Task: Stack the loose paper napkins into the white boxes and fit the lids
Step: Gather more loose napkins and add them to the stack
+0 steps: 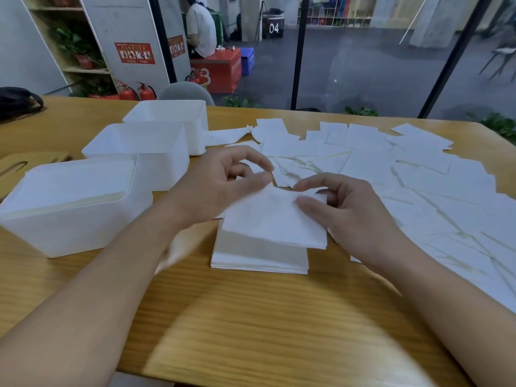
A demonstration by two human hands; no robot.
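- Stretching across the lower view, a wooden table (251,317) is carrying everything; behind it a glass wall is showing a grey floor, red fire extinguishers (136,92) and a seated person in white (199,29) on a red box (220,69).
- Three white boxes are standing in a row on the left of the table; the nearest box (69,216) is holding a filling of napkins up near its rim; the middle box (139,150) and the far box (170,118) are standing open, and their contents are not showing from this angle.
- Lying partly visible at the left edge, a wooden lid (30,162) with a slot is resting flat on the table beside the boxes.
- Loose napkins (405,174) are spreading in overlapping sheets over the right half of the table, reaching from the far edge to the near right.
- A squared stack of napkins (259,255) is sitting at the centre, just in front of the hands.
- The left hand (215,188) is pinching the far left corner of a single napkin (273,216) between thumb and forefinger; the other fingers are curling loosely.
- The right hand (351,216) is gripping the same napkin at its right edge, thumb on top and fingers curling behind it.
- That napkin is hanging just above the stack, tilting down toward the viewer; its near edge is overlapping the stack's top.
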